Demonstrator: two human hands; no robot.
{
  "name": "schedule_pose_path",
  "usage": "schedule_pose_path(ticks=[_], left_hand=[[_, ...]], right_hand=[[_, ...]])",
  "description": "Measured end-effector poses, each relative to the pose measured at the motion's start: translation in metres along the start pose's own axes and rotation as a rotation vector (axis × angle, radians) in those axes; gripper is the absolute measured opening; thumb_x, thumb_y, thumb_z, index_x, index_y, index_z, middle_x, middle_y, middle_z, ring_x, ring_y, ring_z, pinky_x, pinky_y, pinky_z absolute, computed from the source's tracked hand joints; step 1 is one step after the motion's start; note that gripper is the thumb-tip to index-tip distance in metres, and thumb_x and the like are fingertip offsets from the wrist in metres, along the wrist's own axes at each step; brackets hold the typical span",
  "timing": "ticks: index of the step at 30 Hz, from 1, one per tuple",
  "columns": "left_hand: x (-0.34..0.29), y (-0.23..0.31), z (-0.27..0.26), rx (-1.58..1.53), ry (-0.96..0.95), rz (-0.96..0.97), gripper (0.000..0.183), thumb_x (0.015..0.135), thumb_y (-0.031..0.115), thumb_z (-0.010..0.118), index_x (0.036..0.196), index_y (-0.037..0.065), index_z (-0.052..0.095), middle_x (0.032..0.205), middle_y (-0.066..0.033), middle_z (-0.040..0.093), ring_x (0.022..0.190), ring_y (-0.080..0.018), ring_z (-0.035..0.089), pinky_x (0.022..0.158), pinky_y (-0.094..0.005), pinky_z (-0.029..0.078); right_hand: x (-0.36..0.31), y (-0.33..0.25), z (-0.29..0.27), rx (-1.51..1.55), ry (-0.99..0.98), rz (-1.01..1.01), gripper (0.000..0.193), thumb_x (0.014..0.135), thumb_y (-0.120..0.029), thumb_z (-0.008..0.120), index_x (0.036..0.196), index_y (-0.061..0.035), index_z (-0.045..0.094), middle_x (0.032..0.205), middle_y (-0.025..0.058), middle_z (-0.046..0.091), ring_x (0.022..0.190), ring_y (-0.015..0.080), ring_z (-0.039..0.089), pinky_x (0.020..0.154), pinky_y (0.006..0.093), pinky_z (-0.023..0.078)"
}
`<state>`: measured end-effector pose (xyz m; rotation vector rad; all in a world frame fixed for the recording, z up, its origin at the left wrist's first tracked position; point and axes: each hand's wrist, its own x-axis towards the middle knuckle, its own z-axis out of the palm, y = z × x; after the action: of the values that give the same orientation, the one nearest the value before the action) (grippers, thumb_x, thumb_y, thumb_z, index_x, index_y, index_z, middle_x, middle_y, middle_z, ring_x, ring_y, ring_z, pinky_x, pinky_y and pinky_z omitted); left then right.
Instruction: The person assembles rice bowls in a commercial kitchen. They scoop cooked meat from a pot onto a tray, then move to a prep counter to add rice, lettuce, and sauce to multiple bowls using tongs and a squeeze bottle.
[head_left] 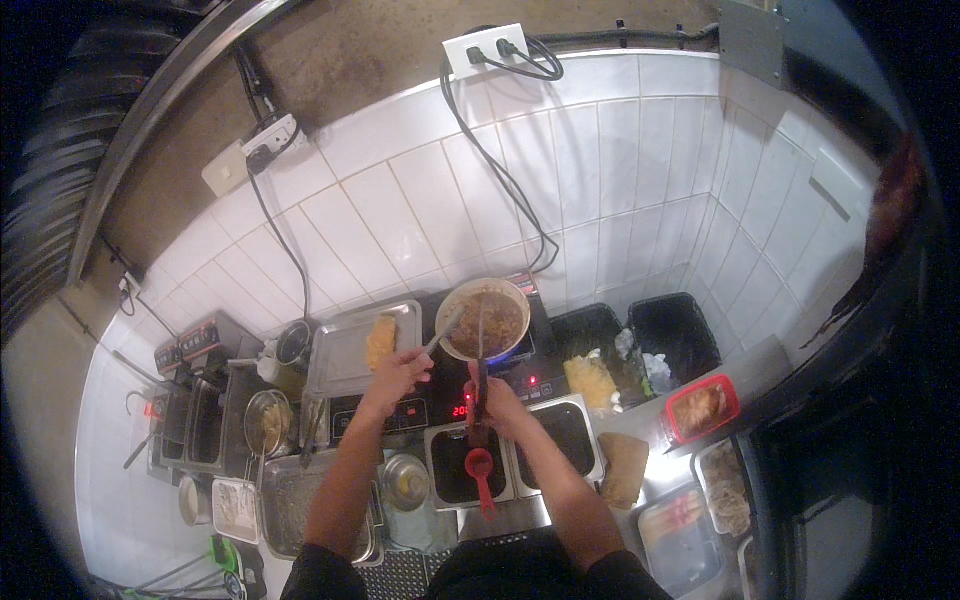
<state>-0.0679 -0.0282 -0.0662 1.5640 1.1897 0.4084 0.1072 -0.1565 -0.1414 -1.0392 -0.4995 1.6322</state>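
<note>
A light-rimmed pan (441, 322) of brown, chunky cooked food (500, 312) stands on a dark induction cooktop (538, 362). My left hand (400, 376) is closed round a grey utensil (446, 332) whose far end reaches the pan; its exact kind is unclear. Closed as well, my right hand (497, 410) grips a dark handle (482, 388) pointing from the pan toward me. I cannot tell whether this handle belongs to the pan or to the thin tool lying over the food. Just below that hand is a red scoop (480, 466), above the dark containers (452, 470).
A metal tray (342, 352) with a golden breaded piece (381, 343) lies left of the pan. Fryers (208, 415) stand far left. Black bins (675, 335), a red-rimmed container (703, 409) and a brown packet (623, 468) are to the right. A cord (490, 165) hangs behind.
</note>
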Motion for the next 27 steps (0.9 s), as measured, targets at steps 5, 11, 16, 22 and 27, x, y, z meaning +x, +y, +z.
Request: schedule_pose_path(ticks=[5,11,16,22,27], left_hand=[[0.003,0.011,-0.028,-0.119,-0.154,-0.039,0.037,0.098,0.029,0.066,0.127,0.007,0.065,0.099,-0.0008,0.073,0.082,-0.0084,0.065,0.060,-0.0204,0.044],[0.004,0.033,-0.065,0.205,-0.212,-0.082,0.032,0.097,0.028,0.067,0.122,0.007,0.066,0.097,-0.0011,0.072,0.081,-0.0098,0.065,0.063,-0.0248,0.048],[0.039,0.034,-0.096,-0.012,-0.446,-0.061,0.028,0.096,0.029,0.068,0.113,0.006,0.068,0.096,-0.0018,0.072,0.079,-0.0142,0.065,0.069,-0.0303,0.051],[0.056,0.065,-0.091,0.753,-0.378,0.338,0.023,0.090,0.022,0.066,0.103,0.004,0.072,0.088,-0.0086,0.073,0.080,-0.0221,0.068,0.073,-0.0375,0.053],[0.049,0.105,-0.074,1.014,-0.257,0.389,0.032,0.085,0.027,0.070,0.110,0.008,0.074,0.092,-0.0157,0.074,0.084,-0.0297,0.070,0.078,-0.0414,0.053]], right_hand=[[-0.028,-0.011,-0.012,-0.030,-0.248,0.029,0.088,0.085,-0.086,0.042,0.123,-0.0072,0.050,0.080,0.0064,0.064,0.073,0.0239,0.068,0.055,0.0352,0.048],[-0.035,-0.026,-0.015,-0.168,-0.278,0.048,0.091,0.085,-0.088,0.037,0.126,-0.0070,0.050,0.085,0.0058,0.064,0.077,0.0214,0.066,0.062,0.0368,0.049],[-0.032,-0.045,-0.029,-0.443,-0.238,0.110,0.081,0.088,-0.083,0.043,0.115,-0.0091,0.060,0.088,0.0061,0.065,0.073,0.0191,0.062,0.066,0.0375,0.050],[-0.029,-0.053,-0.037,-0.578,-0.143,0.112,0.070,0.090,-0.080,0.045,0.104,-0.0153,0.068,0.090,0.0027,0.068,0.081,0.0196,0.064,0.066,0.0430,0.053],[-0.027,-0.046,-0.043,-0.457,-0.031,-0.071,0.067,0.092,-0.074,0.051,0.106,-0.0097,0.063,0.079,0.0017,0.064,0.069,0.0149,0.062,0.055,0.0318,0.045]])
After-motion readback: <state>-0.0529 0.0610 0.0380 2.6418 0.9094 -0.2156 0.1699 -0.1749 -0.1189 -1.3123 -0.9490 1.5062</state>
